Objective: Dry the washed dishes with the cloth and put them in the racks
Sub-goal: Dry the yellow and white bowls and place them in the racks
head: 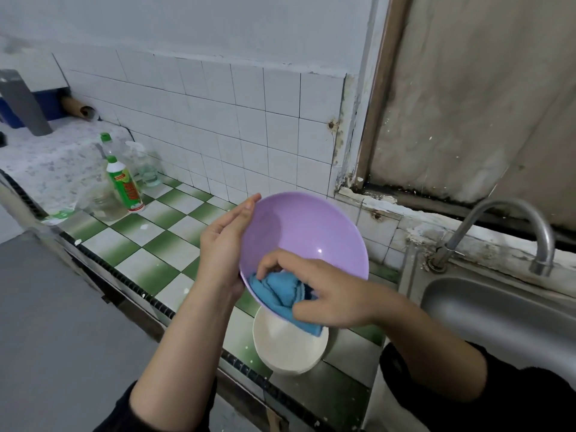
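Note:
A purple plastic bowl (pixel 307 232) is held tilted above the counter, its inside facing me. My left hand (pixel 223 244) grips its left rim, thumb on the edge and fingers behind. My right hand (pixel 324 291) pinches a blue cloth (pixel 277 291) against the bowl's lower inside wall and over its near rim. Below the bowl, a white bowl (pixel 288 347) stands on the green-and-white checked counter (pixel 156 244). No rack is in view.
A steel sink (pixel 498 310) with a curved tap (pixel 511 226) lies to the right. At the far left of the counter stand a green-labelled detergent bottle (pixel 124 183), clear bottles (pixel 146 163) and a glass jar (pixel 104 202). A grey surface (pixel 62 322) lies front left.

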The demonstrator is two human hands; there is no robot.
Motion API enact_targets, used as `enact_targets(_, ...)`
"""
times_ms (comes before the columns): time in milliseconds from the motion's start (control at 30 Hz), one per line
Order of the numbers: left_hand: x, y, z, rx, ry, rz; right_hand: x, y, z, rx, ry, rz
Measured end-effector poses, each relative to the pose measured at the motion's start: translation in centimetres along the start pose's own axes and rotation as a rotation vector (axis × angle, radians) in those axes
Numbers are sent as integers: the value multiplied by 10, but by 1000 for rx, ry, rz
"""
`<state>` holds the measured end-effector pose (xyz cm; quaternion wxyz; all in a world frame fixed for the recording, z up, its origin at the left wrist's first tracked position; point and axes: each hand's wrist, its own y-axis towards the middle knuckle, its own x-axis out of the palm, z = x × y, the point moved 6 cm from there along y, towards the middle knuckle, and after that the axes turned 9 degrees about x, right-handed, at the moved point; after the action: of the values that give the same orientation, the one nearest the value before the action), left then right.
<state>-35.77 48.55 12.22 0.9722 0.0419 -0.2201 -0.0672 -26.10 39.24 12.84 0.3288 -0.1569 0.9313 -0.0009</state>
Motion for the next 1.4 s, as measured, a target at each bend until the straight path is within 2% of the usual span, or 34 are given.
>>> enact_targets(100, -7, 5, -4, -40, 18, 3, -4, -10, -1, -25, -152, -24)
enact_targets(167, -10, 7, -10, -92, 62, -30, -5, -10, -2, -52, -283, 47)
enact_targets(233, -13, 8, -15, -135, 104, -92, -6, -9, -3, -72, -309, 111)
enact_targets(300, -15, 7, -20, -161, 183, -164, -12, -11, -2, -78, -233, 133)
enact_targets(433, -13, 1, -30, -232, 247, -352, -32, -20, -1, -52, 223, 212)
enact_targets(533, -10, 0, -37, -219, 212, -388, -46, -32, 4, -80, 396, 382)
enact_targets(700, 4, -5, -38, -107, 132, -418, -64, -61, 11, -146, 421, 653)
enact_targets(800, 15, -13, -42, -37, 103, -444, -76, -83, 21, -181, 460, 890)
enact_targets(867, 24, -19, -50, -51, 90, -444, -85, -100, 31, -143, 499, 1071)
enact_targets(967, 47, -33, -58, -122, 42, -463, -94, -132, 38, -47, 353, 1294)
enact_targets(1100, 76, -58, -65, -225, -58, -425, -97, -191, 33, 64, -74, 1551)
enact_targets(1200, 92, -75, -74, -319, -83, -383, -94, -231, 31, 100, -173, 1497)
enact_targets(1333, 128, -122, -86, -539, -152, -408, -80, -279, 42, 282, -334, 1228)
enact_targets(1400, 147, -152, -88, -599, -165, -446, -71, -306, 51, 374, -321, 1091)
